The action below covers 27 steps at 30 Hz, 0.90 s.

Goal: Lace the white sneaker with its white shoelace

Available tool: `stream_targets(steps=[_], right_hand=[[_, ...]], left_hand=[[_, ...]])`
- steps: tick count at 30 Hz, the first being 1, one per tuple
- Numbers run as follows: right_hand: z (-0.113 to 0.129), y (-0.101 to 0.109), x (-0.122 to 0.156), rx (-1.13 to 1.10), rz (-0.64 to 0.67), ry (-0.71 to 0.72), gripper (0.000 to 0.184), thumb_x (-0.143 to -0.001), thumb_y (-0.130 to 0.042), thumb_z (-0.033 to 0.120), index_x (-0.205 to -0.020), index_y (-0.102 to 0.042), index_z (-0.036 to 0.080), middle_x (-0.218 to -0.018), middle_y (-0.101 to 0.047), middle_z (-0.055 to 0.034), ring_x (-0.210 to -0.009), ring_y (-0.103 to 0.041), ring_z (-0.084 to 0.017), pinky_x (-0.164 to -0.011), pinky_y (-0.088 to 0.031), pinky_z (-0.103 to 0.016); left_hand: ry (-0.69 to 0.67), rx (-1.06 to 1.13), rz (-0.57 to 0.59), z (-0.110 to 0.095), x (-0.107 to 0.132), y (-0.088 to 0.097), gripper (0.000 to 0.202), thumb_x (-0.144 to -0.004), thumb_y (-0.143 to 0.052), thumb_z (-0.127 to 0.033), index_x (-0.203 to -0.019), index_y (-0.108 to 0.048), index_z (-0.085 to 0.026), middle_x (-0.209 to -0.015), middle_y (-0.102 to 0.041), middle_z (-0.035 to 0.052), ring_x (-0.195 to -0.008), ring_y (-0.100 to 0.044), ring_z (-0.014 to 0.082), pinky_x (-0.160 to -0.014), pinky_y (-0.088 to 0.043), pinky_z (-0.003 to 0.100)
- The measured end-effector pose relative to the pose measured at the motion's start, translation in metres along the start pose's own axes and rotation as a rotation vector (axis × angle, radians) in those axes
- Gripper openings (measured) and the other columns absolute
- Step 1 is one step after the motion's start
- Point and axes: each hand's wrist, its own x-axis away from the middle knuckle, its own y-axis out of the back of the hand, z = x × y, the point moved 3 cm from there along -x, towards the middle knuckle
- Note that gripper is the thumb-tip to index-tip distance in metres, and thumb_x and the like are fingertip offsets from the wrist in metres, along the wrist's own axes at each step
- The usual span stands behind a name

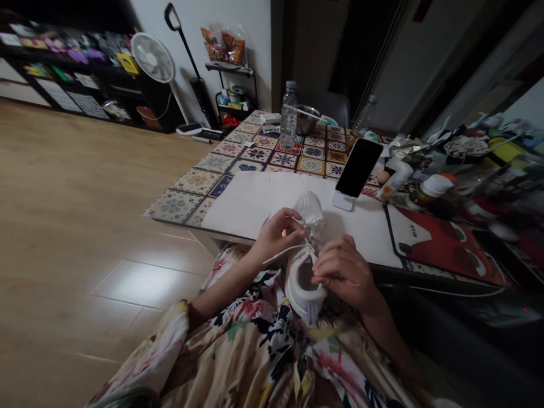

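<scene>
A white shoe (306, 294) points away from me between my hands, its heel over my lap and its toe over the white sheet (242, 198) on the table. Pale purple marks show on the heel. White shoelaces (283, 253) run across its upper, one loose end sticking out to the left. My left hand (278, 232) is at the shoe's left side, thumb and forefinger pinched on the lace. On the right side of the opening, my right hand (346, 269) has its fingers curled together at the lace near the collar.
A phone on a white stand (342, 200) stands behind the shoe to the right. A plastic bottle (288, 116) and a metal bowl (306, 120) are farther back on the patterned tablecloth. Jars, a red mat (442, 241) and clutter crowd the right side.
</scene>
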Motion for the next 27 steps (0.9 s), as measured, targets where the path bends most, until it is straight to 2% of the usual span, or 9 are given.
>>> stream_targets(steps=[4, 5, 8, 10, 15, 22, 27], right_hand=[[-0.001, 0.005, 0.003, 0.208, -0.008, -0.047, 0.017, -0.092, -0.062, 0.04, -0.093, -0.062, 0.023, -0.089, -0.07, -0.0047, -0.09, -0.061, -0.023, -0.085, -0.042, -0.039], [-0.002, 0.005, 0.004, 0.261, 0.034, -0.092, 0.017, -0.092, -0.063, 0.038, -0.093, -0.061, 0.022, -0.091, -0.068, -0.0056, -0.089, -0.06, -0.023, -0.082, -0.042, -0.038], [-0.005, -0.001, 0.006, 0.329, 0.206, -0.25, 0.007, -0.09, -0.06, 0.026, -0.087, -0.055, 0.021, -0.084, -0.063, -0.0034, -0.074, -0.057, -0.02, -0.067, -0.042, -0.032], [-0.005, -0.005, 0.005, 0.301, 0.247, -0.305, 0.009, -0.089, -0.054, 0.019, -0.082, -0.05, 0.022, -0.078, -0.057, -0.0007, -0.065, -0.053, -0.017, -0.059, -0.039, -0.028], [-0.005, -0.018, 0.002, 0.262, 0.217, -0.221, 0.011, -0.09, -0.048, 0.013, -0.084, -0.049, 0.022, -0.083, -0.055, -0.0025, -0.072, -0.057, -0.018, -0.064, -0.045, -0.026], [-0.007, -0.035, 0.006, 0.466, 0.178, -0.099, 0.013, -0.091, -0.046, 0.013, -0.085, -0.054, 0.02, -0.085, -0.059, -0.0052, -0.071, -0.059, -0.018, -0.062, -0.045, -0.028], [0.005, -0.03, 0.0, 0.571, 0.348, -0.085, 0.009, -0.093, -0.053, 0.02, -0.084, -0.055, 0.02, -0.084, -0.061, -0.0044, -0.066, -0.057, -0.017, -0.055, -0.039, -0.028]], left_hand=[[-0.094, -0.084, 0.077, -0.011, 0.009, 0.01, 0.042, -0.078, -0.073, -0.05, -0.095, -0.054, -0.017, -0.083, -0.06, 0.0021, -0.074, -0.056, 0.0127, -0.07, -0.045, 0.025], [-0.114, -0.139, 0.131, -0.015, 0.013, 0.011, 0.038, -0.081, -0.07, -0.049, -0.094, -0.056, -0.016, -0.086, -0.06, 0.0035, -0.077, -0.056, 0.0136, -0.073, -0.046, 0.027], [-0.164, -0.31, 0.392, -0.026, 0.025, 0.01, 0.032, -0.087, -0.066, -0.044, -0.099, -0.064, -0.015, -0.097, -0.062, 0.0089, -0.093, -0.058, 0.0194, -0.085, -0.047, 0.032], [-0.192, -0.374, 0.485, -0.031, 0.03, 0.009, 0.03, -0.088, -0.065, -0.041, -0.105, -0.066, -0.016, -0.103, -0.062, 0.0111, -0.103, -0.057, 0.0228, -0.092, -0.046, 0.036], [-0.228, -0.417, 0.471, -0.032, 0.032, 0.014, 0.025, -0.087, -0.066, -0.03, -0.109, -0.063, -0.018, -0.11, -0.06, 0.0116, -0.108, -0.056, 0.0233, -0.098, -0.045, 0.037], [-0.351, -0.466, 0.378, -0.027, 0.034, 0.016, 0.024, -0.08, -0.07, -0.024, -0.102, -0.063, -0.018, -0.108, -0.062, 0.0106, -0.108, -0.057, 0.0238, -0.098, -0.046, 0.037], [-0.36, -0.476, 0.364, -0.026, 0.039, 0.013, 0.017, -0.079, -0.069, -0.025, -0.093, -0.063, -0.017, -0.107, -0.061, 0.011, -0.104, -0.057, 0.0231, -0.095, -0.048, 0.035]])
